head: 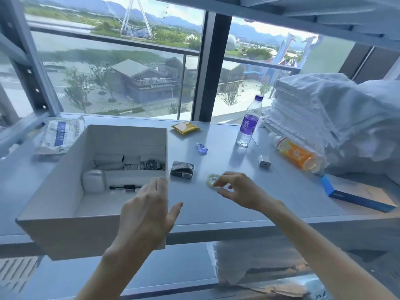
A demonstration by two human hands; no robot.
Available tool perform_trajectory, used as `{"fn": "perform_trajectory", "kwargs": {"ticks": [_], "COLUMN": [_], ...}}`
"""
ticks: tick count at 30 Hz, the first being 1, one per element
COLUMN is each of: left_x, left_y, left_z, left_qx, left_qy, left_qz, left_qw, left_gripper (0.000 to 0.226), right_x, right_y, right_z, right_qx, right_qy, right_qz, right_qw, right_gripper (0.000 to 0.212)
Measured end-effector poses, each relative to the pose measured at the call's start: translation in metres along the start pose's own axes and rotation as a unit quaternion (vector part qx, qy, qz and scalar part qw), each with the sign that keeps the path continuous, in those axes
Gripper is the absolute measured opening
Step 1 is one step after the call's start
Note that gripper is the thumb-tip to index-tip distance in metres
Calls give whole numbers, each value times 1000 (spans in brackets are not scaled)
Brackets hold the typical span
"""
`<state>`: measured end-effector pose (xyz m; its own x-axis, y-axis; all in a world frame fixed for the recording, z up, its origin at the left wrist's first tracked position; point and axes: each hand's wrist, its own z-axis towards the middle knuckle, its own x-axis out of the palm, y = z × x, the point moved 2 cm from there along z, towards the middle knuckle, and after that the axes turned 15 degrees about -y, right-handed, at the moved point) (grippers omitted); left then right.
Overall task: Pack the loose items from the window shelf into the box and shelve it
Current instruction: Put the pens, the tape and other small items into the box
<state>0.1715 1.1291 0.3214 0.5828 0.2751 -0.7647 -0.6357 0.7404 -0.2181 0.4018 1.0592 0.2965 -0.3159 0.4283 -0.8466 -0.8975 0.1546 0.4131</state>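
Note:
A white open box stands at the shelf's left, overhanging the front edge. Inside lie a wristwatch, a white case and a black cord. My right hand pinches a small pale tape ring just above the shelf, right of the box. My left hand hovers with straight fingers by the box's near right corner and holds nothing. Loose on the shelf lie a dark packet, a blue wrapped candy, a yellow sachet and a white charger plug.
A purple-label water bottle stands at the back right. An orange drink bottle lies by a stack of white towels. A blue flat box sits far right, a white pouch far left. Shelf uprights and window lie behind.

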Motion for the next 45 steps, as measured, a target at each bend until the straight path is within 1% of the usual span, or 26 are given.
{"fn": "perform_trajectory", "kwargs": {"ticks": [1,4,8,10,13,17,21,23,25,27,29,32,33,34,37,38,40,41,43,44,45], "left_x": [5,15,20,19,16,20,20,20,20,21,21,21,22,22,21,17,9,5,-7,-14,-22], "left_y": [0,2,3,2,3,5,5,5,5,5,4,3,3,3,8,11,26,38,69,87,106], "left_z": [0,-3,-3,-1,2,1,0,-1,-2,-2,-2,-2,-2,-3,-5,-6,-7,-9,-14,-17,-20], "left_qx": [-14,-12,-21,-20,-50,-13,-28,-40,-55,-63,-62,-65,-62,-58,-35,-27,-18,-12,-2,-1,0], "left_qy": [14,54,73,57,20,-5,-19,-20,-23,-29,-36,-45,-50,-53,-63,-65,-71,-78,-91,-100,-109], "left_qz": [24,85,109,105,86,95,110,121,126,129,130,124,120,112,57,29,-20,-25,2,24,44], "left_qw": [1000,995,991,993,995,995,993,992,990,989,989,989,990,991,996,997,997,997,996,995,993], "left_gripper": [39,38,32,32,34,38,33,28,21,20,21,29,31,33,48,53,57,59,65,66,66], "right_x": [6,23,39,46,61,82,101,108,111,112,113,115,111,107,84,72,43,29,4,-4,-8], "right_y": [-8,-30,-50,-58,-71,-82,-94,-99,-100,-98,-96,-95,-93,-90,-71,-59,-28,-10,30,49,70], "right_z": [9,38,84,112,152,192,213,216,215,213,209,204,202,201,195,193,188,185,178,174,169], "right_qx": [6,23,45,55,59,90,93,79,65,49,50,37,32,21,8,-2,-13,-15,-26,-31,-38], "right_qy": [7,14,5,-14,-16,16,76,94,90,81,84,101,106,98,55,34,-4,-22,-43,-40,-20], "right_qz": [-7,-21,-53,-65,-82,-103,-144,-162,-182,-210,-211,-167,-149,-123,21,73,176,219,296,336,366], "right_qw": [1000,999,998,996,995,991,982,979,977,973,973,980,983,987,998,997,984,975,954,941,930], "right_gripper": [14,17,19,19,20,32,39,37,27,18,20,41,44,41,7,4,7,10,13,15,17]}}
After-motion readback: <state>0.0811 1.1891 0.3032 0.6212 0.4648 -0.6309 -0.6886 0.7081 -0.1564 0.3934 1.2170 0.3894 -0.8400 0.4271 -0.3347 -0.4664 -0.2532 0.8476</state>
